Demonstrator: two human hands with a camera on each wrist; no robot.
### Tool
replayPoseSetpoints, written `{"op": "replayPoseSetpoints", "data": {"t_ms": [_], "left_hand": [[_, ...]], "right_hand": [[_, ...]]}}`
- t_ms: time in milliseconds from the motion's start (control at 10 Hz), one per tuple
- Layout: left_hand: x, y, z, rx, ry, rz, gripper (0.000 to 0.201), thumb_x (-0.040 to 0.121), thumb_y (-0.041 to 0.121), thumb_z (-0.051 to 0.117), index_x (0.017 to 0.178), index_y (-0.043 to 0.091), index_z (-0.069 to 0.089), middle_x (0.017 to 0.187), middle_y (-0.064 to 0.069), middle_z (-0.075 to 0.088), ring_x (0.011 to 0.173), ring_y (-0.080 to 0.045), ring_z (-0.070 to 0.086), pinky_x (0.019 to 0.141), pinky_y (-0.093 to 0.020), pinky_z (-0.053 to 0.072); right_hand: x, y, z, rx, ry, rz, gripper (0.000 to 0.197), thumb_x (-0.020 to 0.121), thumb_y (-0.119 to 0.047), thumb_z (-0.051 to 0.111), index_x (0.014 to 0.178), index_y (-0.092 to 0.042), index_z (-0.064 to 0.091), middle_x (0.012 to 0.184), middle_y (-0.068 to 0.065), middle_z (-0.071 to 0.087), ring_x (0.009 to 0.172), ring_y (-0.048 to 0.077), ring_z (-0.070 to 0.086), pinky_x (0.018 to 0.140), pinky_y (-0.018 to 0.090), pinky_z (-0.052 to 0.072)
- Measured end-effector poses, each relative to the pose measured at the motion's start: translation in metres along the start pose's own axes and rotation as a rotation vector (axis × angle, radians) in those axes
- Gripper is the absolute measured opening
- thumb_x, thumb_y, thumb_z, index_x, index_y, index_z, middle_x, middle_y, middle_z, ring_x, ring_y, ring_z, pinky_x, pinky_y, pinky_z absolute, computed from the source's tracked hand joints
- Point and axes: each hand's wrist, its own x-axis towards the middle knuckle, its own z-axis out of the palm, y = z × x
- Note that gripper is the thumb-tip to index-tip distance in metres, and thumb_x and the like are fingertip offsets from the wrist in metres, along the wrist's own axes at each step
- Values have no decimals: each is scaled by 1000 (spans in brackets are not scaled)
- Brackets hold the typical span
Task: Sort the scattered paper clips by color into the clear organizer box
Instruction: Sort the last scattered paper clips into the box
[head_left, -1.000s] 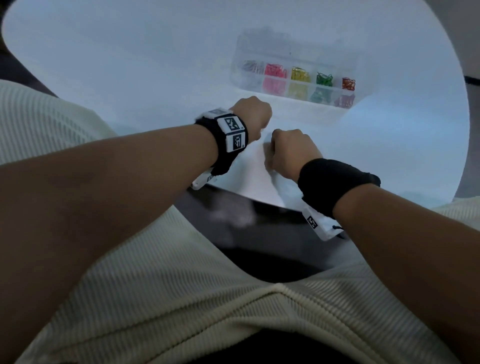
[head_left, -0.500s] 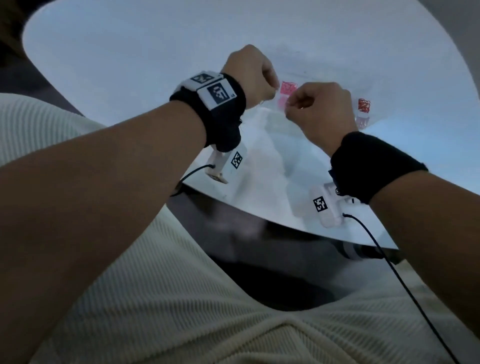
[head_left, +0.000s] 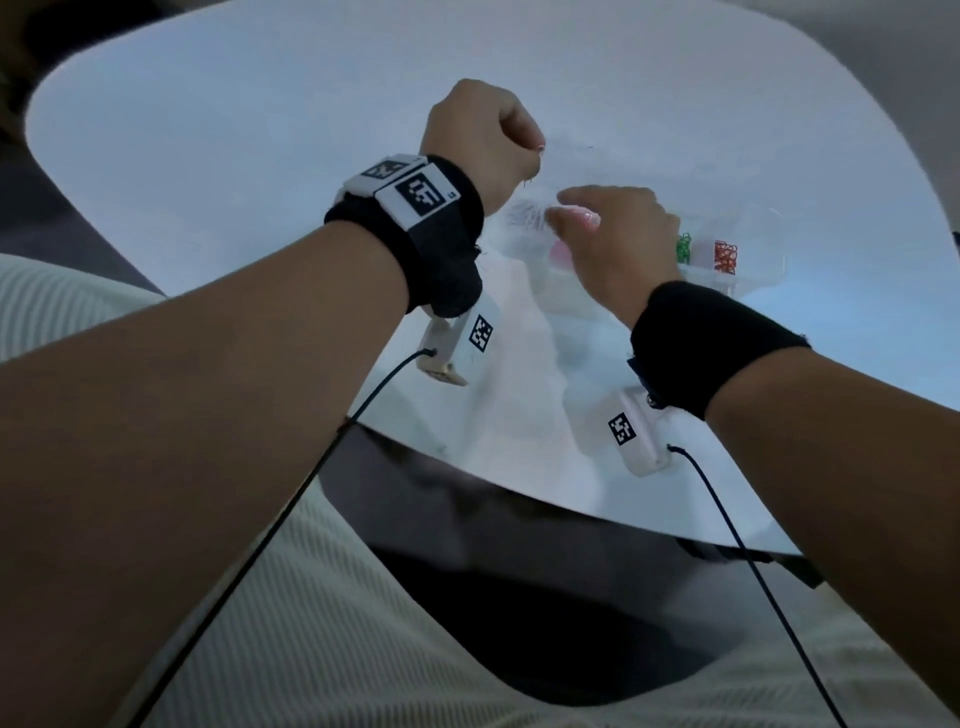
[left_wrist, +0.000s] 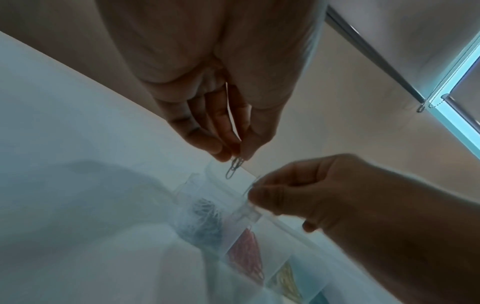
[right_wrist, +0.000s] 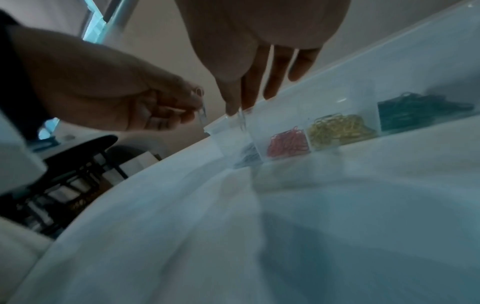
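Note:
The clear organizer box (head_left: 756, 244) lies on the white table, its lid open. In the right wrist view its compartments hold silver clips (right_wrist: 248, 157), pink clips (right_wrist: 287, 142), yellow clips (right_wrist: 340, 128) and green clips (right_wrist: 420, 111). My left hand (head_left: 530, 166) hovers over the box's left end, and its fingertips pinch silver paper clips (left_wrist: 235, 166). My right hand (head_left: 556, 208) reaches over the box from the right, covering the middle compartments. Its thumb and forefinger point down at the silver compartment with a silver paper clip (right_wrist: 241, 120) at their tips.
A creased white sheet (head_left: 519, 395) covers the table in front of the box. The table's near edge (head_left: 467, 462) runs just below my wrists. Black cables (head_left: 291, 499) hang from both wrist cameras. A dark stool (right_wrist: 78, 156) stands beyond the table's left side.
Both hands have risen from the sheet near the table's front edge and moved forward over the left end of the box. The right hand's fingers have stretched out toward the silver compartment.

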Motion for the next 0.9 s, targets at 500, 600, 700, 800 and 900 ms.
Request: {"op": "replayPoseSetpoints", "data": {"t_ms": [500, 600, 700, 800, 900], "left_hand": [[42, -3, 21, 266, -217, -272, 31, 98, 32, 44, 68, 23, 45, 88, -3, 58, 99, -25, 60, 90, -34, 49], [42, 1, 23, 71, -169, -318, 31, 97, 21, 49, 66, 21, 51, 64, 9, 64, 84, -16, 59, 80, -28, 50], [40, 4, 20, -174, -55, -382, 29, 92, 9, 56, 63, 10, 54, 55, 4, 69, 64, -10, 66, 59, -20, 47], [34, 2, 14, -299, -45, -404, 26, 92, 5, 57, 66, 10, 55, 43, 6, 63, 44, -1, 63, 41, -16, 42], [28, -3, 14, -234, -181, -407, 25, 93, 7, 57, 69, 14, 56, 47, 10, 65, 49, 0, 64, 52, -19, 39]], "right_hand": [[-3, 120, -76, 459, 130, 558, 42, 103, -26, 36, 126, 4, 54, 128, 27, 55, 104, 36, 54, 83, 33, 45], [-6, 123, -74, 599, 169, 534, 25, 98, -17, 45, 94, -2, 65, 90, 10, 55, 83, 18, 46, 57, 23, 36], [-5, 127, -77, 702, 245, 554, 16, 96, -18, 52, 94, -15, 67, 85, -1, 61, 75, 16, 57, 52, 14, 41], [-9, 132, -80, 743, 268, 587, 17, 97, -10, 52, 108, -10, 64, 80, -2, 66, 65, 8, 60, 46, 10, 42], [-13, 137, -77, 839, 150, 692, 13, 96, -7, 51, 98, -12, 62, 71, -6, 64, 62, 6, 60, 54, 18, 42]]}}
